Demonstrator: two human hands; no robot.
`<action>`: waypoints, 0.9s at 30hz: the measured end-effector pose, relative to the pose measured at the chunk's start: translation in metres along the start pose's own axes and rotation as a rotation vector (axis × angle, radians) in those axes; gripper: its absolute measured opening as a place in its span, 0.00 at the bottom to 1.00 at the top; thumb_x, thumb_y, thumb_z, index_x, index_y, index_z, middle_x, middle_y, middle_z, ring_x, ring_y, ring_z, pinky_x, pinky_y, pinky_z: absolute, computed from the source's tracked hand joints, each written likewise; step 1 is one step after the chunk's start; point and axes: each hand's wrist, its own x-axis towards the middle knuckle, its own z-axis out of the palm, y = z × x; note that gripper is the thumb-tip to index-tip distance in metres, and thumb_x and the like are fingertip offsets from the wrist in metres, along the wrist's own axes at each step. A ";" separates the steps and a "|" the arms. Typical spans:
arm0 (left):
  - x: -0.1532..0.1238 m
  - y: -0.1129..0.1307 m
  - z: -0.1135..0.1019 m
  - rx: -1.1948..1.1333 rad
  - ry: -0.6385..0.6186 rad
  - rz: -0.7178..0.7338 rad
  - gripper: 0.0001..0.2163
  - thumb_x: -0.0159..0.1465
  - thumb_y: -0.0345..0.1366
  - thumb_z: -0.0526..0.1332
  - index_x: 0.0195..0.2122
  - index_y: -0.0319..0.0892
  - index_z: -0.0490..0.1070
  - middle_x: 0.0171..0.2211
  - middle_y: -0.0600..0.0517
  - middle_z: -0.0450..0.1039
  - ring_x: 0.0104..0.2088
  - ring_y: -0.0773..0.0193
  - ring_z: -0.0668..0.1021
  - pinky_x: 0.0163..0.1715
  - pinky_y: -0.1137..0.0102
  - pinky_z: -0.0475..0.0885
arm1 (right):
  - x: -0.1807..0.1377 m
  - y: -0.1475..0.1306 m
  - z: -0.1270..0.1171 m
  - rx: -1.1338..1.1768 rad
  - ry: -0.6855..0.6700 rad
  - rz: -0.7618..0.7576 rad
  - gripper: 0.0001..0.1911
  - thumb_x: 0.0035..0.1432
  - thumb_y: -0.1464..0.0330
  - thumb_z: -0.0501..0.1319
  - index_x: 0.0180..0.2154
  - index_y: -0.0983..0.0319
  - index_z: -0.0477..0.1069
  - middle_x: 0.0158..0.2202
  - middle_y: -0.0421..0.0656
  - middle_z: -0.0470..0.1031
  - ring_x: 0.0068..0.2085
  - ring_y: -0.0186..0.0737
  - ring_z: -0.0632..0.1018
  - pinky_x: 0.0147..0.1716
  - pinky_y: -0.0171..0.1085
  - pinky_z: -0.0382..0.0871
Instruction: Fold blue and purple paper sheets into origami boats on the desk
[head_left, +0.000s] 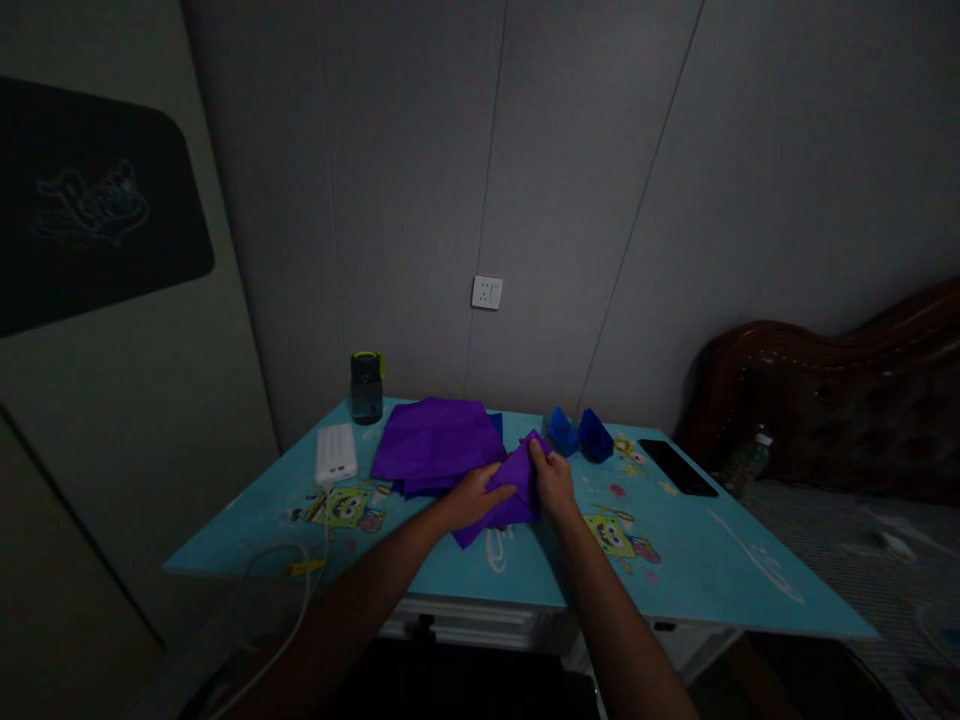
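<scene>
A folded sheet of purple paper is held between my hands, just above the front middle of the table. My left hand grips its left side, thumb stretched across the top face. On the other side my right hand pinches the paper near its upper right edge, thumb on top. The paper's lower left corner points down toward the tabletop. Behind my left hand lies a stack of purple sheets, with blue paper showing under its edges. Two folded blue paper pieces stand beyond my right hand.
The blue cartoon-printed table stands against a grey wall. A dark water bottle and a white power bank with a trailing cable are at left. A black phone lies at right, near a plastic bottle beside the bed.
</scene>
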 end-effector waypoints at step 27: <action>-0.024 -0.002 -0.060 0.656 -0.080 0.335 0.21 0.65 0.30 0.56 0.60 0.47 0.65 0.47 0.49 0.78 0.42 0.62 0.80 0.46 0.69 0.72 | 0.019 0.018 -0.015 0.183 0.246 0.248 0.13 0.55 0.60 0.66 0.28 0.63 0.71 0.20 0.41 0.76 0.20 0.38 0.76 0.23 0.37 0.75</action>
